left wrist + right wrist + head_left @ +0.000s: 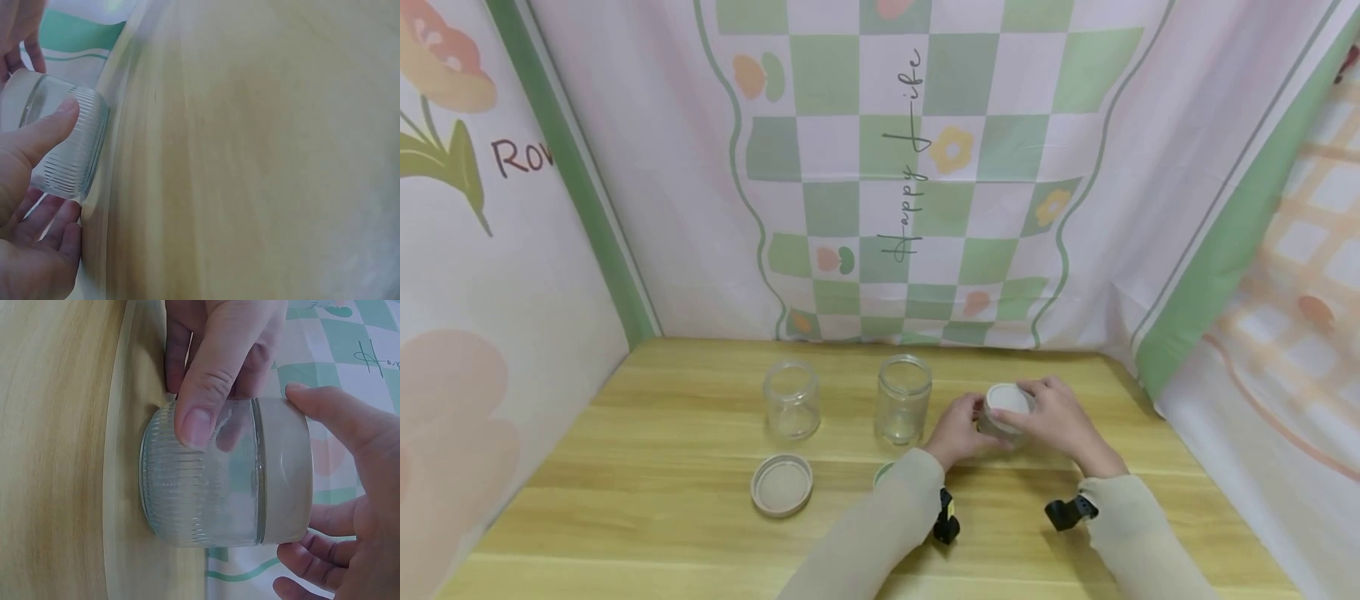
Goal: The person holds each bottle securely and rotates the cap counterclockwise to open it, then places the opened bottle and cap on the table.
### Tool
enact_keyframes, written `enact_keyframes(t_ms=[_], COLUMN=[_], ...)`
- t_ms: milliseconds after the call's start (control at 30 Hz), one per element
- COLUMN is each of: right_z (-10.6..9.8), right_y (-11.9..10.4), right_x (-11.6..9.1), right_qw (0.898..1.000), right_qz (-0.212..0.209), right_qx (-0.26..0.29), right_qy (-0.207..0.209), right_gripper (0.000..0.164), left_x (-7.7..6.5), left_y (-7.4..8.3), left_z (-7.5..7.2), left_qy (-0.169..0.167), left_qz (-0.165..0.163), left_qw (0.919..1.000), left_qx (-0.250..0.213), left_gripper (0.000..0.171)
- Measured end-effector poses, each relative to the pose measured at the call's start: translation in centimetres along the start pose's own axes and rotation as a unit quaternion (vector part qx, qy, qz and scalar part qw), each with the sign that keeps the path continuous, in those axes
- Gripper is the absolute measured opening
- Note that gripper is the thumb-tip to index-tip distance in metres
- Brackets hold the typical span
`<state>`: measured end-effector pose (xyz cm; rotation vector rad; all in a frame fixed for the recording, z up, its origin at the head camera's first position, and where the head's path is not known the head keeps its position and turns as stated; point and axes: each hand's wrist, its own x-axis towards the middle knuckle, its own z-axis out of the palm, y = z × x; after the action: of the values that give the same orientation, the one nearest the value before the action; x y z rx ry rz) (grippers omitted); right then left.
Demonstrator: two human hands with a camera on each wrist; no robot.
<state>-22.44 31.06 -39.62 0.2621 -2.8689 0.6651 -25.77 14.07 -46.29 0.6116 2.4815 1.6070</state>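
A ribbed clear glass jar (181, 500) stands upright at the right of the table, its white lid (286, 481) seated on the mouth. My left hand (958, 432) grips the jar's body, thumb along the ribbed glass in both wrist views. On the lid, my right hand (1063, 423) holds the rim between thumb and fingers. Left of my hands stand two lidless glass jars, a taller one (904, 408) nearby and a rounder one (792, 404) farther left.
A beige lid (782, 485) lies on the wooden table (647, 467) in front of the rounder jar. Another lid with a green rim (882, 473) is mostly hidden by my left sleeve. Patterned curtains (685, 250) enclose the table at the back and sides.
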Motion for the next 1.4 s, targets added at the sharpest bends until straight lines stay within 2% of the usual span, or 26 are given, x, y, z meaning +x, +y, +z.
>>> enact_keyframes(t_ms=[233, 367, 533, 733, 933, 1067, 1167, 1267, 1400], right_z=[0.1, 0.0, -0.3, -1.2, -1.8, -2.0, -1.8, -1.5, -1.0], right_y=[0.1, 0.6, 1.6, 2.8, 2.7, 2.5, 2.5, 2.2, 1.8], right_x=[0.2, 0.4, 1.0, 1.5, 1.8, 1.8, 1.7, 1.7, 1.6], right_qw=[1.000, 0.999, 0.995, 0.980, 0.968, 0.964, 0.965, 0.968, 0.979], right_qz=[-0.025, -0.046, -0.066, -0.064, -0.088, -0.090, -0.084, -0.075, -0.059], right_qx=[-0.009, 0.000, 0.056, 0.122, 0.151, 0.160, 0.157, 0.151, 0.133], right_qy=[0.011, 0.003, -0.052, -0.142, -0.182, -0.192, -0.193, -0.184, -0.139], right_gripper=[0.080, 0.073, 0.069, 0.075, 0.079, 0.081, 0.080, 0.077, 0.073], left_x=[0.1, 0.1, 0.2, 0.3, 0.2, 0.2, 0.2, 0.2, 0.2], left_y=[0.1, -0.1, -0.2, 0.1, 0.1, 0.1, 0.1, 0.1, 0.1], left_z=[-0.3, -0.3, -0.3, -0.3, -0.3, -0.3, -0.3, -0.3, -0.3], left_qy=[-0.010, -0.019, -0.024, -0.025, -0.028, -0.027, -0.029, -0.031, -0.033], left_qz=[0.020, 0.019, 0.004, -0.006, -0.012, -0.008, -0.009, -0.010, -0.011], left_qw=[0.9997, 0.9996, 0.9996, 0.9996, 0.9995, 0.9996, 0.9995, 0.9993, 0.9992], left_qx=[-0.005, -0.008, -0.012, -0.013, -0.013, -0.010, -0.011, -0.016, -0.017], left_gripper=[0.068, 0.070, 0.071, 0.070, 0.070, 0.070, 0.070, 0.070, 0.070])
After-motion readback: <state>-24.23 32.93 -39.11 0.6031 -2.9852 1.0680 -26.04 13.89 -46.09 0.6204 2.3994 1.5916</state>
